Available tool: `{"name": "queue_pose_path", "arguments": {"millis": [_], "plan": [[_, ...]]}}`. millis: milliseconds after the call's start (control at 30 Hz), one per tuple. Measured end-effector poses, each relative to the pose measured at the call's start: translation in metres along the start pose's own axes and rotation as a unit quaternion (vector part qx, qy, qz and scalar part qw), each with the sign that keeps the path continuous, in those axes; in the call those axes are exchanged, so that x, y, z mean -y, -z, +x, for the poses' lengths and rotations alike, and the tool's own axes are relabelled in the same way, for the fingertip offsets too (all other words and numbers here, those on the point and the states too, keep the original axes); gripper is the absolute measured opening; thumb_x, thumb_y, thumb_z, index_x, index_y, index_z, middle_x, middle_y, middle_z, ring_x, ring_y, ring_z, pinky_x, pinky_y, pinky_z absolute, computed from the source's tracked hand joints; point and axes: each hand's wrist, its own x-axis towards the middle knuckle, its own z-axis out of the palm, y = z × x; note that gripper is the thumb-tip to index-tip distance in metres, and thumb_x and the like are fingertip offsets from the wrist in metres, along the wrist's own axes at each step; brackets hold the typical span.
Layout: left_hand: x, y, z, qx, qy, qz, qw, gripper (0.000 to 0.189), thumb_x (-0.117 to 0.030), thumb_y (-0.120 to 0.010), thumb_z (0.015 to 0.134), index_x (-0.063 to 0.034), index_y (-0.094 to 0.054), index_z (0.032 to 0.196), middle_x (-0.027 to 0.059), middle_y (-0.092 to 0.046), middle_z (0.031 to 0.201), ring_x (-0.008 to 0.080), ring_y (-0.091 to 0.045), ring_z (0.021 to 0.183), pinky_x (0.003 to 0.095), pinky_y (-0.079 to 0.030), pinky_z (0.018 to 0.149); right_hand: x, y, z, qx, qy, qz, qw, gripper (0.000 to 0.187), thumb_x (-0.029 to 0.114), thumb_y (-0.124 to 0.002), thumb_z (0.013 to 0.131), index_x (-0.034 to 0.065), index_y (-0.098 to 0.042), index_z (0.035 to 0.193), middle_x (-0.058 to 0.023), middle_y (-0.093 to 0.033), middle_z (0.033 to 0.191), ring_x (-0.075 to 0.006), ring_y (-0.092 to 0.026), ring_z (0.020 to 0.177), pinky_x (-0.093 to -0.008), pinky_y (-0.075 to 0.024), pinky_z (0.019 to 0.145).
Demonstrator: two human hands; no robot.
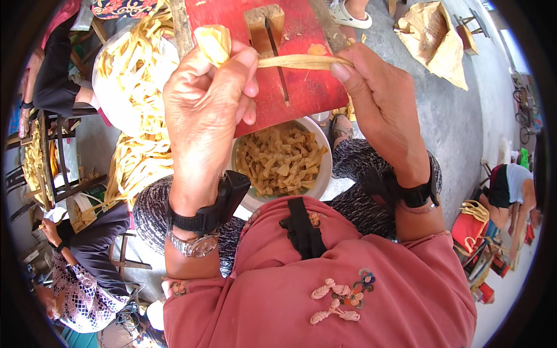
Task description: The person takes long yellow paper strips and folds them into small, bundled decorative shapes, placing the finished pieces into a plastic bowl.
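A pale yellow strip of dried plant leaf (300,62) stretches between my two hands above a red board. My left hand (213,87) pinches a folded, bulky part of the strip (214,43) between thumb and fingers. Thumb and forefinger of my right hand (378,82) grip the other end. Below the strip, the red board (304,89) has a long narrow slit, and a notched wooden block (265,27) stands at its far part. Under the board's near edge sits a white basin (324,174) filled with short folded leaf pieces (278,161).
Long leaf strips (143,78) heap in a plastic bag at left and spill down beside my leg. Co-workers sit at left (87,269) and far right (509,191). A brown paper sack (431,39) lies on the concrete floor (439,117). A red bag (470,230) stands at right.
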Motion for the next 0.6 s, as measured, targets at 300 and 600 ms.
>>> {"name": "queue_pose_path", "arguments": {"millis": [300,600], "plan": [[0.017,0.022,0.000,-0.120,-0.092,0.311,0.938,0.009,-0.003,-0.053,0.089,0.0010,-0.061,0.090,0.0006,-0.063,0.067,0.0041,-0.046,0.053,0.0198,-0.039,0.049,-0.017,-0.017,-0.018,0.031,-0.025,-0.060,0.997,0.012,0.014,-0.052,0.090,0.0025,-0.055,0.089,-0.0140,-0.055,0.070,-0.0302,-0.054,0.060,-0.0367,-0.0414,0.055],[0.017,0.010,-0.048,0.383,0.049,0.385,0.838,0.027,-0.015,-0.065,0.082,0.0002,-0.061,0.104,0.0151,-0.064,0.082,0.0282,-0.063,0.073,0.0313,-0.049,0.067,0.021,0.005,-0.049,0.009,-0.027,0.100,0.995,0.013,0.010,-0.054,0.088,-0.0014,-0.060,0.089,-0.0119,-0.059,0.076,-0.0245,-0.056,0.058,-0.0304,-0.0436,0.054]]}}
